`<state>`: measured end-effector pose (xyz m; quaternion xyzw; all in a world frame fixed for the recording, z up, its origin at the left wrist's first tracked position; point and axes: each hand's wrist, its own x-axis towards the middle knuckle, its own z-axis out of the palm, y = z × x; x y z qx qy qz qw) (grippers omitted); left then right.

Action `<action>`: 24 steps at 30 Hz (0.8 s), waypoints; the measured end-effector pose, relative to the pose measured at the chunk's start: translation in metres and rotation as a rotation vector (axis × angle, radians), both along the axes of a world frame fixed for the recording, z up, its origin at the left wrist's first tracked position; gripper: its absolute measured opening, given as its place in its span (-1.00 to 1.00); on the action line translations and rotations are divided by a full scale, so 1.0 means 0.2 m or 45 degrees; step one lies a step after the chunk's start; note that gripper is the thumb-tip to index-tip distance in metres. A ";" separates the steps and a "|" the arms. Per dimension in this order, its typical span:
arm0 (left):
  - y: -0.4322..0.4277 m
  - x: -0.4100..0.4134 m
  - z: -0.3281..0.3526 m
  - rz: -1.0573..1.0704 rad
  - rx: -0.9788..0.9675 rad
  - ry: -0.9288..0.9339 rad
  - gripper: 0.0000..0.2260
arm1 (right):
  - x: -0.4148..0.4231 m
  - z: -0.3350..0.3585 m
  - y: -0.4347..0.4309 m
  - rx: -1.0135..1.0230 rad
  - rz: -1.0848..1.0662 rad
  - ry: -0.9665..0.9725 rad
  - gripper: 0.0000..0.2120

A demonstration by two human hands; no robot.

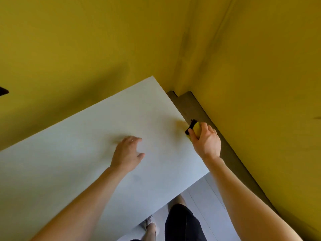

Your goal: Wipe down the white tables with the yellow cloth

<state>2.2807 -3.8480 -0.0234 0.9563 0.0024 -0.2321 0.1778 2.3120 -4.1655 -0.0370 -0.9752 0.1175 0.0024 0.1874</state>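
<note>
A white table [86, 145] fills the lower left and middle of the head view, its far corner pointing at the yellow wall. My left hand [127, 153] rests flat on the tabletop near its middle, fingers slightly spread, holding nothing. My right hand [206, 141] is at the table's right edge, closed around a bunched yellow cloth [196, 128] with a black trim. The cloth sits at the very edge of the tabletop; most of it is hidden inside my fist.
Yellow walls [260, 84] meet in a corner close behind and to the right of the table. A dark baseboard [191, 105] runs along the right wall. Pale floor [205, 197], my dark shorts and a shoe [150, 223] show below the table's near edge.
</note>
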 end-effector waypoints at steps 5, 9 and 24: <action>-0.02 -0.33 0.27 0.722 -0.951 0.372 -0.34 | -0.16 0.43 0.34 0.945 -0.091 0.520 -0.44; 0.12 -0.46 0.49 0.910 -1.385 0.472 -0.62 | -0.26 0.57 0.65 1.605 -0.056 0.722 -0.50; 0.75 -1.11 0.41 1.306 -0.830 -0.032 -0.79 | -0.43 0.55 1.03 0.626 0.478 1.069 -0.52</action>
